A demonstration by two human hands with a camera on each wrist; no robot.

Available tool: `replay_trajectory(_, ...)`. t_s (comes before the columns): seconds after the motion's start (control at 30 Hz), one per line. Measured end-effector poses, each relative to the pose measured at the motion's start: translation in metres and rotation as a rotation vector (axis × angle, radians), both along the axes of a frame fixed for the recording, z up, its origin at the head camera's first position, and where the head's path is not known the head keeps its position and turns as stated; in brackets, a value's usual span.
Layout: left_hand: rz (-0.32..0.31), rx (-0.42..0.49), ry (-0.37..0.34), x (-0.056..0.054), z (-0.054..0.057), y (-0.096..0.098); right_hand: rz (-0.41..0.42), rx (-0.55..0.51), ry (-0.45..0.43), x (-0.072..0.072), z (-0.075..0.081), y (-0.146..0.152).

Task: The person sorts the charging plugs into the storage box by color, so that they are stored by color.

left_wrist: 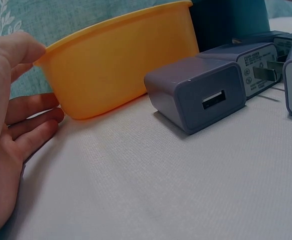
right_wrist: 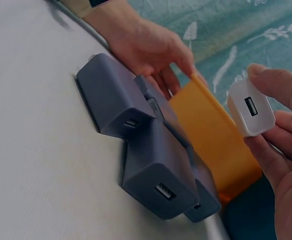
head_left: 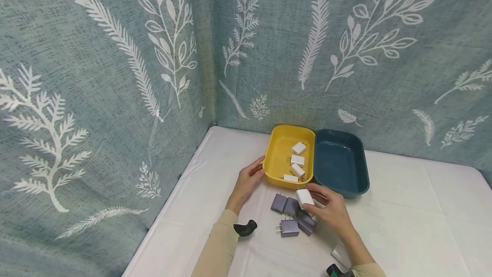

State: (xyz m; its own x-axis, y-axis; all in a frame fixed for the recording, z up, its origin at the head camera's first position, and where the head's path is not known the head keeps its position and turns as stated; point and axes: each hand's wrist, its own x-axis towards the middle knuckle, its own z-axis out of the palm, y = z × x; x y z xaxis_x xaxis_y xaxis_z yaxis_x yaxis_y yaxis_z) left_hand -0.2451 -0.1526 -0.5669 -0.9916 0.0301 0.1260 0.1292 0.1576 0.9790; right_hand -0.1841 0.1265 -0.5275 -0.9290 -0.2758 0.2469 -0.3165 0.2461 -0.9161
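Note:
My right hand (head_left: 330, 210) pinches a white charger (head_left: 305, 198), a plug block with a USB port in the end facing the right wrist camera. It is held up just in front of the yellow bin (head_left: 270, 161). Several white chargers (head_left: 297, 160) lie inside that bin. At the bin's left side, my left hand (head_left: 246, 183) touches the rim and outer wall with loosely extended fingers. A cluster of purple-grey chargers (head_left: 289, 228) lies on the table between my hands, some with metal prongs showing.
A dark blue bin (head_left: 340, 161) stands against the yellow one on its right. Another white object (head_left: 341, 255) lies on the white tablecloth (head_left: 415, 225), partly behind my right forearm. Patterned curtains (head_left: 269, 54) rise behind and to the left of the table.

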Motion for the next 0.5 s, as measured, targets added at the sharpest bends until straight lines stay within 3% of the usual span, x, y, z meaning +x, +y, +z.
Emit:
replay_trajectory(0.23, 0.011, -0.022, -0.005, 0.0006, -0.0007, -0.0004, -0.035, 0.022, -0.037, -0.0024, 0.0018, -0.0033)
replay_trajectory(0.5, 0.000, -0.014, -0.016, -0.0014, -0.0009, -0.0014, -0.042, -0.002, -0.022, -0.0047, 0.0018, -0.0053)
